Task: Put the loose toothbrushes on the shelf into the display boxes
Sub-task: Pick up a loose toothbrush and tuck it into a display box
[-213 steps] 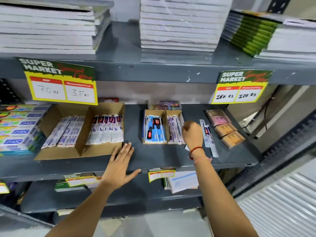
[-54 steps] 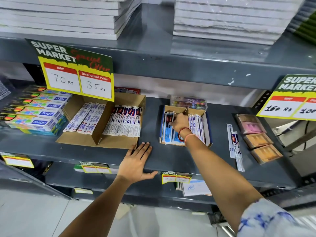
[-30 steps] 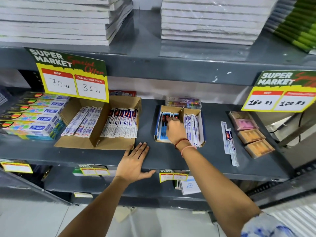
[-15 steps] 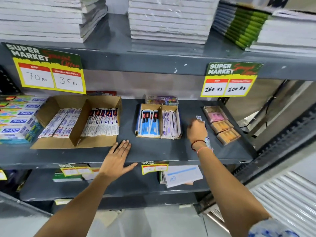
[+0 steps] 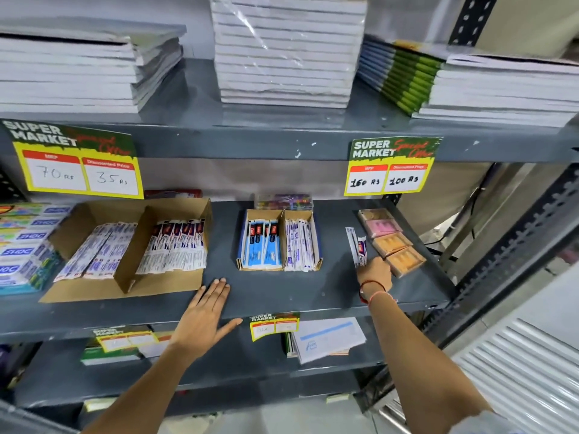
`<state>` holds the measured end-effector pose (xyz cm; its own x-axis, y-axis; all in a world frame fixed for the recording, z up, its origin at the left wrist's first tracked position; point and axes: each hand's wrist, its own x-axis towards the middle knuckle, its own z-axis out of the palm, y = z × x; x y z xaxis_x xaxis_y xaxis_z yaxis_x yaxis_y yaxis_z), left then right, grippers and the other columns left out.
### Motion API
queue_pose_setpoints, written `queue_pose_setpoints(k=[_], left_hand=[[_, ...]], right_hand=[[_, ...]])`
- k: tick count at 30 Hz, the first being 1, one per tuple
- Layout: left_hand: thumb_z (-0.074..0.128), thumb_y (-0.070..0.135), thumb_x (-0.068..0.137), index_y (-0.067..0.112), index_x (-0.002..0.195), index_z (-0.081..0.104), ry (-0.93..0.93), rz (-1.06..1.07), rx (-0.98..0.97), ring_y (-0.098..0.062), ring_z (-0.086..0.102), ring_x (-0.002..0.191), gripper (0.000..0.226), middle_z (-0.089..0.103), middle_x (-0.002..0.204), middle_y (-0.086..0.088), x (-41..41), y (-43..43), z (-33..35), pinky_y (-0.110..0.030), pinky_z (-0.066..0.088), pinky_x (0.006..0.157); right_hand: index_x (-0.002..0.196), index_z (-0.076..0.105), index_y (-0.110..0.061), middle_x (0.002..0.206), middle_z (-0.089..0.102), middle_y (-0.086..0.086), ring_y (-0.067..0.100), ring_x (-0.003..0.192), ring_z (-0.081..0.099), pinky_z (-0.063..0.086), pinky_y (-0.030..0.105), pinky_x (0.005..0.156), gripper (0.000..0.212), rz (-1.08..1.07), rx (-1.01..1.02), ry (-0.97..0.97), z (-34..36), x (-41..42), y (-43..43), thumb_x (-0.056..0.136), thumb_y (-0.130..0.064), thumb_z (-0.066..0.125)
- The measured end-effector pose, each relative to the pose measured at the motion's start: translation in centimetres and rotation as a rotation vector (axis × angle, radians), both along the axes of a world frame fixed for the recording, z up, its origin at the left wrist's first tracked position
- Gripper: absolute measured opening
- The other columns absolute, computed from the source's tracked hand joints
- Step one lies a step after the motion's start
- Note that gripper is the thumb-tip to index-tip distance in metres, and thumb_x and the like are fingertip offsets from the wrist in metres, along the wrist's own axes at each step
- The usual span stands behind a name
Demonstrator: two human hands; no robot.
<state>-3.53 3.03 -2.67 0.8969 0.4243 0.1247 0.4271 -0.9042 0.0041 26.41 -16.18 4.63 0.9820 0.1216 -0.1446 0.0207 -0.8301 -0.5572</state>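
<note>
On the grey metal shelf (image 5: 313, 292), the right hand (image 5: 374, 272) rests on the near ends of two loose white-wrapped toothbrushes (image 5: 357, 245), which lie between the small two-part cardboard display box (image 5: 279, 239) and the pink and orange soap bars (image 5: 391, 239); I cannot tell whether its fingers have closed on them. The left hand (image 5: 203, 317) lies flat, fingers spread narrowly, on the shelf edge
</note>
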Motion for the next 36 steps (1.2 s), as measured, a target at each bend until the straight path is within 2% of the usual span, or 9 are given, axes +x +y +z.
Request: queue_pose_setpoints(k=[6,11,14,18,22,25,29,31,36], left_hand=[[0.015,0.065,0.093,-0.001,0.131,0.048,0.024,0.014,-0.024,-0.028,0.044,0.126,0.084,0.05,0.135,-0.015,-0.1,0.0,0.1,-0.033,0.007,0.11],[0.014,0.064,0.094,-0.001,0.128,0.051,0.072,0.02,-0.011,-0.026,0.046,0.124,0.083,0.054,0.131,-0.014,-0.1,-0.2,0.7,-0.037,0.007,0.11],[0.017,0.064,0.093,-0.002,0.131,0.048,0.044,0.025,0.008,-0.027,0.039,0.129,0.082,0.049,0.136,-0.016,-0.1,-0.4,0.7,-0.042,0.009,0.11],[0.025,0.068,0.089,-0.003,0.137,0.039,0.009,0.036,0.042,-0.028,0.027,0.136,0.086,0.037,0.144,-0.017,-0.6,0.1,0.9,-0.045,0.012,0.11],[0.026,0.07,0.087,-0.002,0.138,0.038,0.023,0.068,0.05,-0.028,0.026,0.136,0.089,0.037,0.144,-0.018,-2.4,1.6,1.3,-0.047,0.015,0.109],[0.027,0.072,0.086,-0.002,0.139,0.036,0.052,0.112,0.022,-0.028,0.025,0.136,0.092,0.036,0.145,-0.017,-3.8,2.5,1.8,-0.045,0.012,0.11],[0.022,0.077,0.083,-0.002,0.134,0.045,0.082,0.176,-0.05,-0.029,0.038,0.129,0.097,0.045,0.139,-0.018,-5.6,3.2,2.0,-0.04,0.006,0.109],[0.022,0.078,0.082,-0.003,0.133,0.045,0.093,0.186,-0.073,-0.031,0.042,0.127,0.098,0.046,0.138,-0.019,-6.0,3.6,1.9,-0.04,0.007,0.109],[0.025,0.079,0.08,-0.003,0.133,0.045,0.058,0.161,-0.083,-0.031,0.044,0.126,0.1,0.047,0.137,-0.019,-6.0,4.6,1.1,-0.04,0.021,0.103]], right_hand=[[0.102,0.068,0.007,0.104,0.07,0.029,0.042,0.096,0.066,0.055,0.044,0.083,0.027,-0.041,0.127,0.053,-0.4,0.5,-0.4,0.084,-0.013,0.062],[0.1,0.071,0.003,0.103,0.069,0.032,0.047,0.101,0.063,0.052,0.045,0.088,0.021,-0.054,0.253,-0.041,1.2,-1.0,0.1,0.087,-0.011,0.061],[0.097,0.07,0.006,0.1,0.069,0.035,0.047,0.099,0.064,0.051,0.046,0.087,0.022,-0.031,0.364,-0.105,2.3,-2.0,1.6,0.088,-0.013,0.061],[0.089,0.071,0.005,0.092,0.07,0.033,0.045,0.09,0.066,0.052,0.041,0.077,0.026,0.075,0.437,-0.151,3.7,-3.7,4.7,0.093,-0.015,0.055],[0.103,0.063,0.002,0.1,0.07,0.028,0.042,0.095,0.065,0.052,0.039,0.08,0.023,0.165,0.533,-0.158,5.4,-6.6,8.3,0.096,-0.011,0.045],[0.108,0.056,0.006,0.098,0.068,0.031,0.045,0.09,0.063,0.045,0.038,0.068,0.022,0.271,0.55,-0.168,6.1,-9.2,11.0,0.096,-0.008,0.043],[0.092,0.071,-0.001,0.099,0.069,0.027,0.039,0.097,0.062,0.051,0.04,0.083,0.019,0.439,0.503,-0.154,5.2,-13.1,15.5,0.084,-0.006,0.055],[0.091,0.074,-0.005,0.099,0.071,0.024,0.037,0.097,0.064,0.053,0.037,0.084,0.02,0.505,0.47,-0.113,4.7,-14.8,17.1,0.081,-0.006,0.057],[0.089,0.073,-0.001,0.097,0.074,0.02,0.032,0.094,0.069,0.054,0.033,0.087,0.013,0.653,0.453,0.038,3.3,-18.4,20.7,0.084,-0.003,0.061]])
